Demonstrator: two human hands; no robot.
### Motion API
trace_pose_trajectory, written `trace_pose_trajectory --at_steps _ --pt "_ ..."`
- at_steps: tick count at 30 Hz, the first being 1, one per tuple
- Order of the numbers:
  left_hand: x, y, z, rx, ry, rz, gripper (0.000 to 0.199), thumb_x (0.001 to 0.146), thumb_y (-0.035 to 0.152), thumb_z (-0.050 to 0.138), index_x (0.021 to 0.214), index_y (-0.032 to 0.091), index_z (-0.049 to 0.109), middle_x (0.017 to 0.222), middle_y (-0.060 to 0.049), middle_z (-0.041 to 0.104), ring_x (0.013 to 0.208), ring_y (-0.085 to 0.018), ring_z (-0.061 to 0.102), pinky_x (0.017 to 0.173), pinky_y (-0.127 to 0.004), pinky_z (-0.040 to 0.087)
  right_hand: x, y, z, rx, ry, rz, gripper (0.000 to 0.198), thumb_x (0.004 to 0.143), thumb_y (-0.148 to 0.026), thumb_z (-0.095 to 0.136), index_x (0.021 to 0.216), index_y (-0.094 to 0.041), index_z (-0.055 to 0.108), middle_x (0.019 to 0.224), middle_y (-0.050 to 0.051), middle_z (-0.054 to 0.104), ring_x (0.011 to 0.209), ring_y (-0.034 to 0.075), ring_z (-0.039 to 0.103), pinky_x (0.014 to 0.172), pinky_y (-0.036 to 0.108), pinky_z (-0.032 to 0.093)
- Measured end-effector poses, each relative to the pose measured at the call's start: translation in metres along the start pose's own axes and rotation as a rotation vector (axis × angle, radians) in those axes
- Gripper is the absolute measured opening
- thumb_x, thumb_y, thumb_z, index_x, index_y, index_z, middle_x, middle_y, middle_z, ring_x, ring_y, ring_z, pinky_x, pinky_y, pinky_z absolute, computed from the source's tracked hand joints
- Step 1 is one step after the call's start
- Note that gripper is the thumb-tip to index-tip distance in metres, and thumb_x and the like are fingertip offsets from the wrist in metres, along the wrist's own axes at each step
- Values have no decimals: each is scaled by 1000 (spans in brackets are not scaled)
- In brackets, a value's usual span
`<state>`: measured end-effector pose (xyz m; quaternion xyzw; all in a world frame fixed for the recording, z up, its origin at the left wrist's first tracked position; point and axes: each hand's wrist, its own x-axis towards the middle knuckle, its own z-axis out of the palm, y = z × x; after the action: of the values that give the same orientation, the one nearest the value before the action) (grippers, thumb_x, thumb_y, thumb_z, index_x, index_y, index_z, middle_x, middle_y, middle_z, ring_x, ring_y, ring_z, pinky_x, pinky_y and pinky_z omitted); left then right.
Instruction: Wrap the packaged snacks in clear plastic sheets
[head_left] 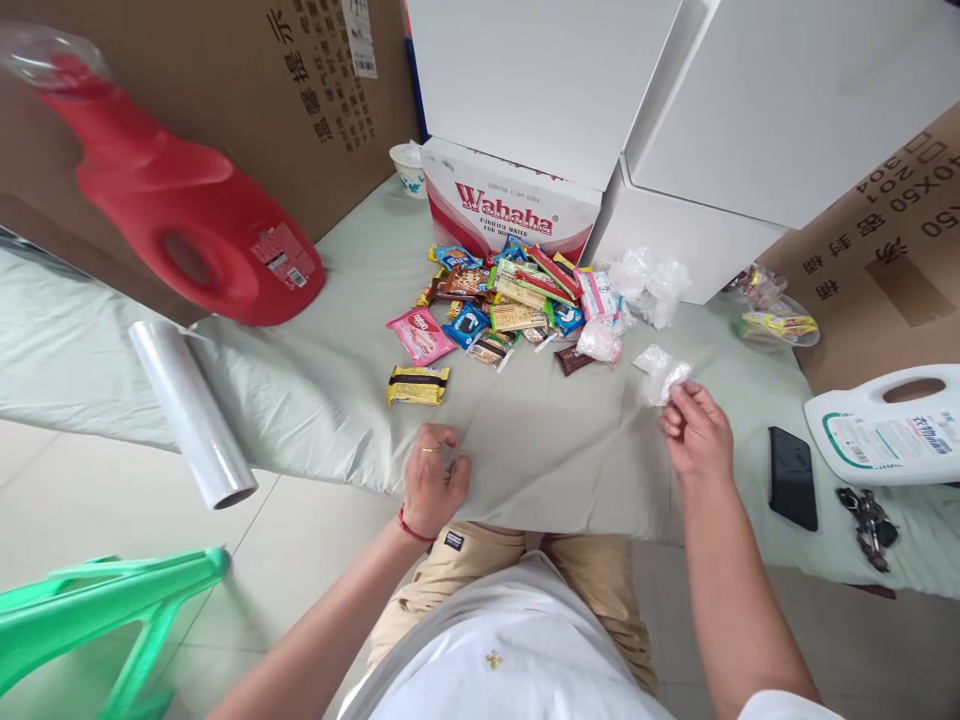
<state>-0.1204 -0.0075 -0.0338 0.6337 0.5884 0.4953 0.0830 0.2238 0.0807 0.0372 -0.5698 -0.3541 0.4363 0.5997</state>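
Note:
My right hand (697, 430) pinches a crumpled clear plastic bag (658, 374) between thumb and fingers, just above the cloth on the right. Curled into a loose fist, my left hand (436, 482) rests near the front edge of the table, with nothing visible in it. Just beyond it lies a yellow snack packet (418, 386), and a pink wrapped snack (421, 336) is behind that. A pile of wrapped snacks (517, 300) spreads across the middle. More crumpled clear plastic bags (651, 284) sit at the pile's right side.
Behind the pile stands a Wahaha carton (510, 210). On the left are a red jug (202, 230), a plastic film roll (193, 415) and a green stool (112, 600). A phone (792, 478), keys (868, 528), a white detergent bottle (892, 425) and a clear bowl (780, 322) occupy the right.

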Motion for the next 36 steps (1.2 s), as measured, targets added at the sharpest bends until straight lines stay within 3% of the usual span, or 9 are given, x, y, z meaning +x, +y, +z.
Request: trace_pose_trajectory --at_steps 6,8,11,13,17,21,29,33,36 --pt "-1 63 21 -306 -228 92 23 90 27 68 109 21 56 107 -9 58 97 -21 60 85 -34 50 -82 5 27 459 -36 418 40 62 -30 94 73 -19 57 61 -10 48 39 -1 26 29 8 24" --pt "0 85 34 -400 -311 78 43 84 41 77 115 20 57 112 -12 60 101 -24 61 86 -36 50 -91 10 37 495 -83 486 41 61 -30 95 71 -19 56 60 -10 48 39 -1 26 29 7 24" --pt "3 103 53 -507 -442 -37 30 87 44 73 104 20 65 97 -9 67 92 -23 62 85 -36 49 -96 11 47 477 -161 491 39 63 -33 94 73 -19 59 61 -9 49 40 -1 27 30 7 25" --pt "5 105 62 -599 -467 -233 20 92 39 65 92 20 68 86 -6 69 84 -20 62 81 -33 47 -98 11 49 446 -208 435 35 69 -41 90 79 -19 64 66 -6 54 44 1 33 34 9 30" --pt "5 100 68 -843 -437 -616 29 87 47 69 86 18 67 80 -3 67 75 -16 58 74 -29 45 -109 16 45 213 -222 227 37 77 -49 84 99 -22 72 89 0 64 65 7 51 51 18 45" --pt "4 99 66 -1010 -439 -722 36 80 52 77 84 18 66 75 1 62 72 -13 53 72 -27 43 -118 33 43 -81 -300 145 31 75 -45 85 92 -22 74 85 1 65 75 13 53 63 23 46" --pt "10 92 61 -1277 -327 -1013 43 68 46 89 84 20 59 74 6 52 67 -7 51 63 -20 44 -107 38 31 -20 -189 172 35 77 -54 79 84 -22 67 74 -2 53 62 11 43 52 24 39" --pt "12 96 60 -1312 -366 -1013 42 68 43 89 81 19 58 76 4 53 68 -8 51 61 -20 45 -118 37 36 -335 -325 -177 35 85 -46 75 113 -27 65 105 6 61 91 20 57 72 31 53" --pt "12 96 63 -1187 -318 -1036 37 71 42 85 78 18 57 75 4 53 66 -8 49 59 -20 42 -128 42 43 -623 -338 -501 42 87 -39 76 125 -29 63 125 12 56 110 27 55 88 43 54"
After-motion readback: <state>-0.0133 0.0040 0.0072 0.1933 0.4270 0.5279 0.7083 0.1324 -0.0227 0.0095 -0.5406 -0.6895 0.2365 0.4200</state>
